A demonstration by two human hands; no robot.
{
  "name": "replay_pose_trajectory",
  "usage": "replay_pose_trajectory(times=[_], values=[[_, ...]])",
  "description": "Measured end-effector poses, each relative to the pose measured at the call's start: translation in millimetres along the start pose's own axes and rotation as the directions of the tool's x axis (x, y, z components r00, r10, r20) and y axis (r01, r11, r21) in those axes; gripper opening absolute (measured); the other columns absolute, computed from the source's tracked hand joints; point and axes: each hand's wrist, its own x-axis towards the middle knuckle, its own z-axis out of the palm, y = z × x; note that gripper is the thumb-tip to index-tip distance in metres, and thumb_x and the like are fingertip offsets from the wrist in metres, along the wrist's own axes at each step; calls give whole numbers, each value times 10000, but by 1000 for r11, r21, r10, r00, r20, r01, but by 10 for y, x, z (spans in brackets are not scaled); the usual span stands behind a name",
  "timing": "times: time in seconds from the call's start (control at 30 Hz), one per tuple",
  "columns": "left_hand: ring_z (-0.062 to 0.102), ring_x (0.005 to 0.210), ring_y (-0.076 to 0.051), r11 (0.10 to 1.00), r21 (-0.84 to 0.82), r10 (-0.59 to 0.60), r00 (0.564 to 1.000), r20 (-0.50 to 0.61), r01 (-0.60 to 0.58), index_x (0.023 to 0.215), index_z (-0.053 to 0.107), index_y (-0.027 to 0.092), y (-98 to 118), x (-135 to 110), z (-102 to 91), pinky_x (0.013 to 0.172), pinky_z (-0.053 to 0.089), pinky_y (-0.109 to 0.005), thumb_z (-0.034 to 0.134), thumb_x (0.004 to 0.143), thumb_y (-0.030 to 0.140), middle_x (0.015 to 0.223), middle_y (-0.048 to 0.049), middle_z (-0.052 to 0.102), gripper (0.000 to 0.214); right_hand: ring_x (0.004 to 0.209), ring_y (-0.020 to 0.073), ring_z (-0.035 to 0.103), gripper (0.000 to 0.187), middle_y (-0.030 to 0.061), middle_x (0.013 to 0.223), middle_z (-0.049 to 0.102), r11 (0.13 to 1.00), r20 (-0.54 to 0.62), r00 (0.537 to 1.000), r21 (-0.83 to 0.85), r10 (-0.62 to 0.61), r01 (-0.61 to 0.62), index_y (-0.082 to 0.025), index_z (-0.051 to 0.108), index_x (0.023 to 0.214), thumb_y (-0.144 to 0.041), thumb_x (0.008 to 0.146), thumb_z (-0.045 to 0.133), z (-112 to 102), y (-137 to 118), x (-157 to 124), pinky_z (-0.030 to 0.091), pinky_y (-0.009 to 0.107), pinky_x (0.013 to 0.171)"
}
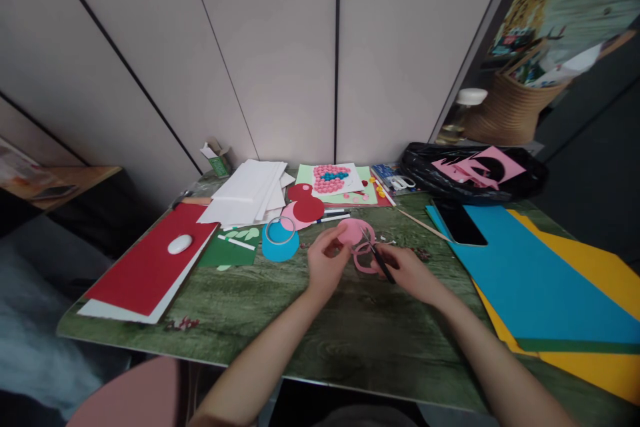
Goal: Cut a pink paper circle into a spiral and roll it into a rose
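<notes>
Over the middle of the table, my left hand (325,260) pinches a pink paper circle (351,231) between thumb and fingers. My right hand (407,271) is closed on black-handled scissors (384,264), whose blades reach the edge of the pink paper. A curled pink paper strip (363,265) hangs below the blades, close to the fingers of my right hand. Left of my left hand lies a blue paper circle (280,250) with a ring (281,231) resting on it. Behind my hands are red paper circles (308,209).
Red sheets (150,260) with a white oval object (180,244) lie left; white paper (250,190) is stacked behind. Right are blue sheets (540,267), yellow sheets (585,253) and a phone (459,222). A black bag (420,163) and a decorated card (331,180) lie near the wall.
</notes>
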Motion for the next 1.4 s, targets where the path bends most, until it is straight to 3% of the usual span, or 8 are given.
replay_pose_trajectory(times=[0.17, 0.57, 0.8, 1.4], values=[[585, 868, -157, 1000, -4, -3, 1000, 21, 3, 1027, 638, 184, 6, 7, -5, 739, 487, -265, 611, 702, 157, 1048, -94, 607, 327, 598, 143, 502, 183, 6, 700, 604, 999, 2, 1000, -36, 2, -2, -181, 583, 815, -338, 802, 491, 3, 36, 6, 365, 229, 549], [601, 836, -156, 998, 48, 37, 997, -68, -34, 864, 689, 176, 25, 26, -27, 738, 484, -278, 618, 703, 178, 894, -74, 666, 176, 592, 139, 476, 139, 0, 661, 565, 997, 15, 1000, -68, -18, 19, -176, 555, 770, -251, 809, 445, -34, 62, 4, 326, 223, 537], [590, 883, -168, 999, 28, 33, 996, -87, -31, 922, 679, 186, 21, 31, -30, 748, 483, -282, 618, 712, 205, 951, -81, 655, 220, 575, 129, 472, 145, -6, 640, 565, 998, 23, 1000, -58, -14, 15, -173, 558, 734, -248, 800, 454, -45, 20, -3, 305, 218, 524], [560, 780, -126, 999, 18, 41, 998, -54, -40, 1034, 633, 198, 23, 25, -13, 685, 471, -246, 629, 701, 189, 986, -75, 608, 334, 575, 130, 504, 172, 1, 645, 600, 1000, 44, 999, 1, 10, -10, -169, 588, 725, -283, 792, 478, -35, -58, -5, 342, 222, 538]])
